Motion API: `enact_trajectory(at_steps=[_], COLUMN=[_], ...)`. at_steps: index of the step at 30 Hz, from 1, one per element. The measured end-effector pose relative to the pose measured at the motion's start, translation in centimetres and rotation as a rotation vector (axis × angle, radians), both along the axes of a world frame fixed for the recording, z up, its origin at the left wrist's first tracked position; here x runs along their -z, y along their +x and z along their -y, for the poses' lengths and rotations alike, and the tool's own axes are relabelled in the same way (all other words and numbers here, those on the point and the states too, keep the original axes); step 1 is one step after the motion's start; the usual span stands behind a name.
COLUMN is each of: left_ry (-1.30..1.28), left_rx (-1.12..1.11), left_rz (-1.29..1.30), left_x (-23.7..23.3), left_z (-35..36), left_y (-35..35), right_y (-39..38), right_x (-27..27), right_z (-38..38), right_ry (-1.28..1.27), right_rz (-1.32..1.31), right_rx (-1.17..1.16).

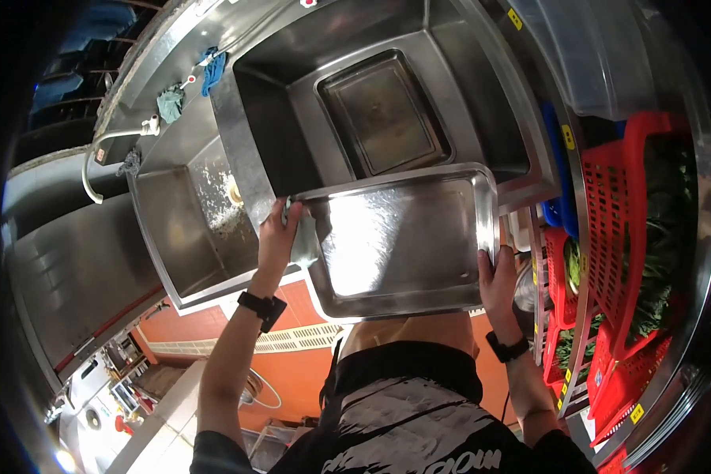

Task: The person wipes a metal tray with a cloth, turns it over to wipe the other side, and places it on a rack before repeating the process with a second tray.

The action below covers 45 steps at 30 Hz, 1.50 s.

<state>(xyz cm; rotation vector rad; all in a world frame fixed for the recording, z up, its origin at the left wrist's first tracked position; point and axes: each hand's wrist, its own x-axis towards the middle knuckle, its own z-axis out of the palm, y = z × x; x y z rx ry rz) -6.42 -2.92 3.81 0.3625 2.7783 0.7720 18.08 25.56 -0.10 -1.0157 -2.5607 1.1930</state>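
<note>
A shallow rectangular metal tray [426, 237] is held level in front of my body, its inside shiny and bare. My left hand [279, 225] is closed around its left rim, and a pale greenish cloth [304, 241] hangs by those fingers along the edge. On the opposite side, my right hand [498, 276] grips the right rim, thumb along the top and fingers hidden beneath. Just beyond the tray, a second metal tray [383, 118] lies in the large sink basin [292, 130].
A smaller sink basin [170, 229] with white suds is at left, beside a curved faucet [91, 166]. Blue [213, 71] and green [170, 103] cloths hang behind. Red baskets [608, 213] of leafy greens fill a rack at right. The floor [292, 367] is orange.
</note>
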Motion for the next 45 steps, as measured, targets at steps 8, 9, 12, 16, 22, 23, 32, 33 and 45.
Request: enact_trajectory(at_steps=[8,9,12,16,22,23,32,33,45], left_ry=[-0.391,-0.338,-0.287,0.162,0.134,0.158,0.126,-0.153,-0.2], left_rx=[0.094,0.119,0.212,0.407,0.644,0.669,0.373,0.378,-0.132], left_rz=[-0.513,-0.544,-0.2,-0.188,-0.431,-0.43,-0.057,-0.291,-0.27], left_x=[0.8,0.7,1.0,1.2,1.7,1.7,2.1,0.6,1.1], left_z=[-2.8,-4.3,-9.9,-19.8,-26.4,-26.1,-11.4,-9.3,-5.6], left_y=[-1.4,-1.9,-1.5,1.0,2.7,2.7,-0.7,-0.9,-0.5], right_y=[-1.4,-1.5,-1.8,-2.4,-2.1,-2.0,-2.2,-2.0,-2.0], right_x=[0.5,0.6,0.6,0.4,0.7,0.8,0.9,0.9,1.4], right_z=[-2.3,-2.3,-2.1,-1.9,-1.4,-1.3,-0.5,-0.5,0.4], right_ry=[-0.011,-0.021,-0.033,-0.065,0.041,0.063,-0.023,-0.068,-0.095], right_rz=[0.059,0.041,0.035,0.062,0.105,0.089,0.008,0.047,0.024], right_rx=[-0.162,-0.155,-0.164,-0.17,-0.18,-0.178,-0.135,-0.131,-0.215])
